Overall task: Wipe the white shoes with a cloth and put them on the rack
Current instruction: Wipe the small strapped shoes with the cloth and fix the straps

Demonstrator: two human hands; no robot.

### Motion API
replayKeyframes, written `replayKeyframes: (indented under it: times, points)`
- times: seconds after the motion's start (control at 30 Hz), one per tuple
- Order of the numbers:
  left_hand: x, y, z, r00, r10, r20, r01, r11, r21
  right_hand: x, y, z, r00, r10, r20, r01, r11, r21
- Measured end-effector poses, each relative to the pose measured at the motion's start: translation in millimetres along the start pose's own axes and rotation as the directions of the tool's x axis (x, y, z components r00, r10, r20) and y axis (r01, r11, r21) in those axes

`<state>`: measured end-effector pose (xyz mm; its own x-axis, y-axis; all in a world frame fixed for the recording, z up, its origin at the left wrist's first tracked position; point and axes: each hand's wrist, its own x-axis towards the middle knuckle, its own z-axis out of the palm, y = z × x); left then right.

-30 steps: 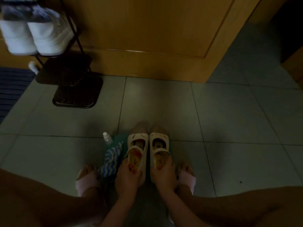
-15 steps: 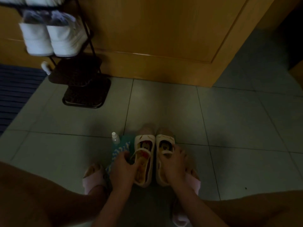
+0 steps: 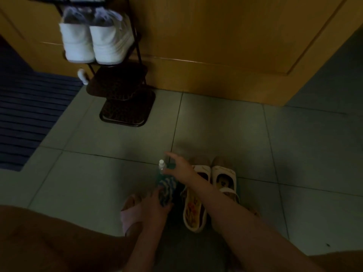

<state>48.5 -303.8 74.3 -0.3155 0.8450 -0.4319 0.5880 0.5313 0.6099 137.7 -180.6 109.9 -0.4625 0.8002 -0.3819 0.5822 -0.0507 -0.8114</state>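
the pair of white strap shoes point(image 3: 224, 170) sits on the tiles at 5 o'clock, the black metal rack point(image 3: 125, 107) at 11. the left hand point(image 3: 155, 209) curls on the blue-and-white striped cloth point(image 3: 167, 188). the right hand point(image 3: 180, 168), fingers apart, is at the small clear spray bottle point(image 3: 161, 165); best to close round its body so it doesn't tip.

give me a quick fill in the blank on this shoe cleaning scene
The left hand touches the blue-and-white striped cloth, lying ___ of the white strap shoes.
The right hand reaches for the small clear bottle with a ___ cap.
A pair of white sneakers sits ___ the black metal rack.
Missing: left; white; on
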Motion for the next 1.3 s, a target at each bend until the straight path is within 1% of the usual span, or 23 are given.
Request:
replayKeyframes:
  times: [0.07, 0.1, 0.2, 0.27, 0.33, 0.4, 0.47, 0.53, 0.57, 0.63, 0.7, 0.77, 0.83, 0.9, 0.93, 0.97, 1.0, 1.03, 1.07, 1.1, 1.13, 1.23, 1.3]
  points:
    - [0.8, 0.5, -4.0, 1.0, 0.0, 0.021, -0.003, 0.993, 0.122, 10.7, 1.7, 6.2, 1.0, -0.002, 0.03, 0.002, 1.0, -0.012]
    - [4.2, -2.3, -3.0, 1.0, 0.013, 0.001, -0.013, 0.988, 0.157, 15.5, 4.4, 9.9, 1.0, 0.0, 0.031, 0.0, 1.0, -0.013]
    - [13.1, -10.7, 1.5, 0.997, 0.071, -0.01, -0.069, 0.987, 0.142, 22.6, 10.9, 18.8, 1.0, 0.011, -0.017, -0.01, 1.0, 0.009]
    - [16.2, -12.2, 1.6, 0.998, 0.064, -0.002, -0.063, 0.989, 0.131, 22.5, 14.2, 20.2, 0.998, 0.023, -0.061, -0.019, 0.998, 0.064]
    - [21.5, -14.4, 5.4, 0.998, 0.048, -0.04, -0.046, 0.998, 0.035, 20.0, 13.4, 13.2, 0.993, 0.046, -0.107, -0.025, 0.982, 0.19]
    - [25.9, -11.0, 5.4, 0.993, 0.008, -0.122, -0.025, 0.99, -0.141, 15.5, 7.3, -6.6, 0.989, 0.068, -0.128, -0.02, 0.938, 0.345]
    - [33.5, -3.2, 1.3, 0.985, -0.057, -0.16, 0.001, 0.944, -0.33, 7.8, 1.1, -36.6, 0.995, 0.06, -0.08, -0.015, 0.881, 0.473]
    - [45.0, 10.1, -4.6, 0.991, -0.073, -0.116, 0.012, 0.892, -0.452, -2.6, 0.6, -68.9, 0.999, 0.043, 0.0, -0.036, 0.836, 0.548]
    - [51.4, 18.4, -8.7, 0.993, -0.065, -0.096, 0.01, 0.873, -0.488, -7.6, 3.7, -83.7, 0.998, 0.055, 0.024, -0.059, 0.805, 0.59]
    - [64.8, 32.4, -13.7, 0.994, -0.035, -0.102, -0.024, 0.847, -0.532, -13.1, 14.8, -105.0, 0.993, 0.113, 0.046, -0.11, 0.674, 0.731]
    - [74.1, 47.5, -18.8, 0.993, 0.0, -0.119, -0.068, 0.819, -0.57, -16.3, 25.3, -118.6, 0.983, 0.173, 0.068, -0.155, 0.56, 0.814]
    - [78.4, 58.8, -20.9, 0.993, 0.037, -0.116, -0.1, 0.796, -0.597, -19.5, 32.9, -126.9, 0.972, 0.211, 0.106, -0.201, 0.5, 0.842]
    - [81.6, 61.8, -17.0, 0.994, 0.052, -0.098, -0.102, 0.78, -0.617, -21.5, 38.6, -132.4, 0.967, 0.221, 0.128, -0.225, 0.503, 0.835]
    - [82.5, 61.7, -10.9, 0.996, 0.049, -0.079, -0.087, 0.787, -0.611, -21.9, 42.9, -136.8, 0.96, 0.244, 0.135, -0.251, 0.549, 0.797]
    - [82.4, 61.1, -7.3, 0.996, 0.048, -0.07, -0.081, 0.794, -0.602, -20.4, 44.1, -137.5, 0.954, 0.271, 0.131, -0.275, 0.608, 0.744]
    - [81.6, 61.2, -5.2, 0.997, 0.04, -0.067, -0.073, 0.794, -0.604, -19.1, 44.0, -137.1, 0.949, 0.295, 0.109, -0.293, 0.705, 0.646]
    - [83.0, 58.8, -2.5, 0.997, 0.023, -0.068, -0.06, 0.79, -0.611, -17.2, 43.3, -135.3, 0.949, 0.311, 0.058, -0.299, 0.821, 0.487]
    - [82.3, 58.6, -2.5, 0.998, -0.003, -0.067, -0.039, 0.786, -0.616, -14.8, 42.0, -132.9, 0.953, 0.303, -0.008, -0.289, 0.917, 0.276]
    - [83.0, 56.4, -2.4, 0.998, -0.038, -0.059, -0.007, 0.785, -0.62, -11.9, 40.8, -130.0, 0.961, 0.269, -0.068, -0.266, 0.963, 0.047]
    - [83.0, 55.7, -3.0, 0.997, -0.06, -0.052, 0.014, 0.781, -0.624, -8.0, 40.9, -126.2, 0.968, 0.228, -0.099, -0.241, 0.96, -0.143]
    - [85.6, 51.5, -2.3, 0.996, -0.074, -0.047, 0.029, 0.783, -0.622, -4.0, 41.1, -121.8, 0.972, 0.211, -0.106, -0.232, 0.939, -0.254]
    - [86.2, 46.8, -2.4, 0.993, -0.117, -0.026, 0.079, 0.799, -0.596, 6.9, 42.7, -109.3, 0.967, 0.247, -0.071, -0.255, 0.893, -0.372]
    - [84.7, 45.5, -2.1, 0.994, -0.106, -0.011, 0.079, 0.801, -0.594, 13.5, 44.8, -101.9, 0.966, 0.253, -0.043, -0.247, 0.873, -0.421]
